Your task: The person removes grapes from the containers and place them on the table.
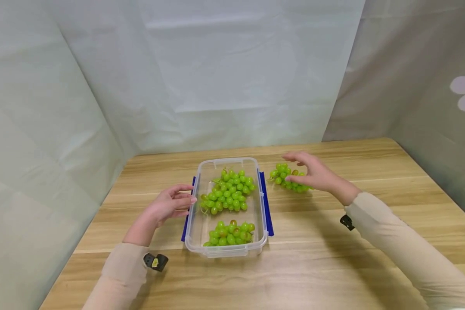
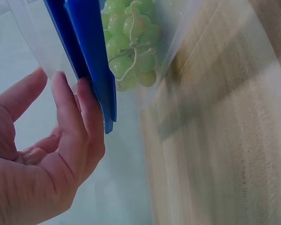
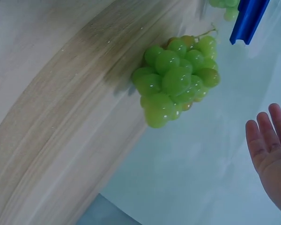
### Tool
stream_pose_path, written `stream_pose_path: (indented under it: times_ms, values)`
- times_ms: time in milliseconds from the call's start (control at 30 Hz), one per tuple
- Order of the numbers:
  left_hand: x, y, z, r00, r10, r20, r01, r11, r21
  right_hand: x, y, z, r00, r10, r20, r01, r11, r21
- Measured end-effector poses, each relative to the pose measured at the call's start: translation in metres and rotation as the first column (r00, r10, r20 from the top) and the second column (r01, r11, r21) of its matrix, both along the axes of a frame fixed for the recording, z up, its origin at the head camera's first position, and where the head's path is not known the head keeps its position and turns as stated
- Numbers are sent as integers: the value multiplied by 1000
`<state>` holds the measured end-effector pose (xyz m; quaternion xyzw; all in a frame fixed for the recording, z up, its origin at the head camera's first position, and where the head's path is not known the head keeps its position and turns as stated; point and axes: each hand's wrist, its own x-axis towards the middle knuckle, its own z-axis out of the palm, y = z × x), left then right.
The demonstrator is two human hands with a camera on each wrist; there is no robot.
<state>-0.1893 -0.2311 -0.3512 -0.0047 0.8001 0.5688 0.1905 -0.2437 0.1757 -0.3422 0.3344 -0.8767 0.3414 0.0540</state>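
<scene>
A clear plastic box point(image 1: 226, 249) with blue side flaps holds green grapes: a large mass point(image 1: 230, 191) in its middle and a bunch point(image 1: 232, 234) toward the near end. My left hand point(image 1: 170, 204) touches the box's left rim, its fingertips against the blue flap point(image 2: 91, 56) in the left wrist view. To the right of the box, another grape bunch point(image 1: 290, 178) lies on the table. Over that bunch is my right hand point(image 1: 314, 172), thumb and fingers spread apart. The right wrist view shows the fingers apart from the bunch point(image 3: 175, 79), holding nothing.
Everything stands on a wooden table point(image 1: 294, 267). Pale cloth point(image 1: 232, 86) hangs behind its far edge, and grey cloth point(image 1: 410, 86) with a flower print hangs at the right. Black bands point(image 1: 155, 261) are on both wrists.
</scene>
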Motion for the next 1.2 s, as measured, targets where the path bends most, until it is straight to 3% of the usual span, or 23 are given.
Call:
stream_pose_path:
  times_ms: [233,733,1200]
  values:
    - [-1,-1,0,1000,-4,-1,4,999,-35,6,-7,3,998,50,-24,-51,998,-23]
    - [-1,0,1,1000,-3,22,1,999,55,18,-24,8,992,125,-9,-125,992,-22]
    - [1,3,4,1000,-3,-19,5,995,102,23,-32,8,990,138,-8,-138,990,25]
